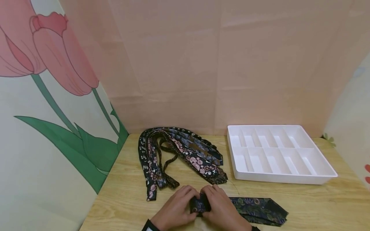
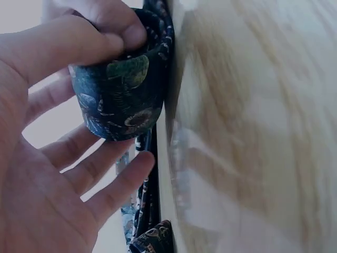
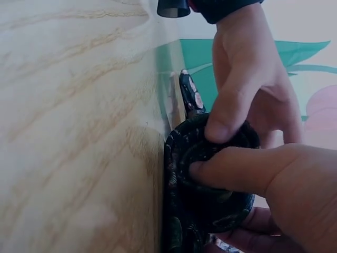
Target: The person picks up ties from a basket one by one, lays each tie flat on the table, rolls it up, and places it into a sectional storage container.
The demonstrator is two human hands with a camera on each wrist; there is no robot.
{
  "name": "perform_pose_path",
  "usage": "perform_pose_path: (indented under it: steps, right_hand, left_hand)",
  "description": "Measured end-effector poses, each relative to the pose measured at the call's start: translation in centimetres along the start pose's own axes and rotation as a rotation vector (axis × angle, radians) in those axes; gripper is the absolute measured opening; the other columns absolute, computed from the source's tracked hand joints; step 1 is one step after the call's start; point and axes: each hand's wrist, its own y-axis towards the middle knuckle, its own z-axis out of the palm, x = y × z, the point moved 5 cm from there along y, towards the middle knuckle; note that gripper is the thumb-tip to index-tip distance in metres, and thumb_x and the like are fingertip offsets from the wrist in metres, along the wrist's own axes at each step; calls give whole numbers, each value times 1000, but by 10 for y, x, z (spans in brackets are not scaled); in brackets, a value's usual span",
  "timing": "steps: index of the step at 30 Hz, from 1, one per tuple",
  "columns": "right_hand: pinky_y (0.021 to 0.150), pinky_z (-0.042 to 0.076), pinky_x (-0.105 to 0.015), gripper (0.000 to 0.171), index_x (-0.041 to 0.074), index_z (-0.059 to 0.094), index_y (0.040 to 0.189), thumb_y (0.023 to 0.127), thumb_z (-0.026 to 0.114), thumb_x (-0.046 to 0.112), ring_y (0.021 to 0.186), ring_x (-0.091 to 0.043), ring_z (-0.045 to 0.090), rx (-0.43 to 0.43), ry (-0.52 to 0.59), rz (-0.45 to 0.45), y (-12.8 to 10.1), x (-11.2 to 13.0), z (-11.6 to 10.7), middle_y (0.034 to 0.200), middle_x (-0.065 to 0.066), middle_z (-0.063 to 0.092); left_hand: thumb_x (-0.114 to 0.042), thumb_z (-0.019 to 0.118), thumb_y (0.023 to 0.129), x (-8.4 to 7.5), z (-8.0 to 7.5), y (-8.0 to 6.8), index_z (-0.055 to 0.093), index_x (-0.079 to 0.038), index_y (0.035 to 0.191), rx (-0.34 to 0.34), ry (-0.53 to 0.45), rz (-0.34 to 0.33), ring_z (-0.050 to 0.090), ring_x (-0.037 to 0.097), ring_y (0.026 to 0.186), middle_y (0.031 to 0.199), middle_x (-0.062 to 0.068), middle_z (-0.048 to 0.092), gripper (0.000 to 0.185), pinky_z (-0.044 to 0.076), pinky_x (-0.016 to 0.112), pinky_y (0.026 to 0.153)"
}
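Observation:
A dark floral necktie (image 1: 257, 208) lies at the front of the table, its wide end flat to the right and the rest wound into a roll (image 1: 198, 204). My left hand (image 1: 178, 208) holds the roll's left side, and my right hand (image 1: 222, 207) grips the right side. The left wrist view shows the roll (image 2: 121, 97) standing on edge against the table, with thumbs at its rim and the lower left fingers spread. In the right wrist view, both thumbs press into the coil's (image 3: 213, 205) top.
Several more floral neckties (image 1: 185, 147) lie in a bent bundle behind my hands. A white compartment tray (image 1: 284, 179) stands at the back right of the wooden table (image 1: 112, 205). A pinkish backdrop (image 1: 179, 64) rises behind, with a tulip-print panel (image 1: 49, 144) on the left.

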Motion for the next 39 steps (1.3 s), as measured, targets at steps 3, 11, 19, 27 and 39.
perform_pose_path:
  steps: [3, 11, 19, 27, 39]
  right_hand:
    - [80, 42, -36, 57, 25, 56, 114, 68, 85, 41, 92, -10, 45, 14, 5, -8, -1, -1, 1, 111, 10, 58]
    - [72, 42, -31, 51, 27, 54, 114, 71, 81, 28, 89, -8, 47, 55, 96, 28, -6, -8, 2, 106, 11, 55]
    - [75, 50, -36, 52, 26, 54, 117, 75, 80, 40, 97, -10, 52, 114, 100, 19, -10, -12, 5, 111, 9, 52]
    - [78, 49, -34, 54, 26, 56, 116, 71, 82, 40, 97, -8, 49, 42, 61, 8, -10, -13, 5, 111, 12, 53]
    - [77, 49, -36, 56, 31, 54, 121, 74, 78, 52, 98, -8, 52, 36, 82, 10, -15, -17, 3, 116, 13, 54]
  left_hand:
    - [-27, 77, 78, -1, 1, 1, 54, -37, 119, 8, 7, 4, 50, 1, 108, 118, -16, 51, 48, 49, 24, 92]
    - [-33, 76, 80, -1, 7, 5, 53, -38, 125, 13, 13, 50, 49, 0, 112, 123, -17, 51, 51, 47, 23, 97]
    - [-28, 79, 78, -1, 9, 9, 54, -36, 126, 18, -11, 60, 50, -1, 112, 122, -17, 52, 55, 47, 21, 97]
    - [-26, 79, 75, -3, 6, 4, 54, -34, 125, 16, 5, 33, 51, 0, 110, 119, -15, 52, 56, 48, 21, 96]
    - [-28, 77, 80, -7, 3, 6, 56, -39, 126, 12, -7, 71, 50, 0, 109, 121, -16, 52, 52, 48, 20, 93]
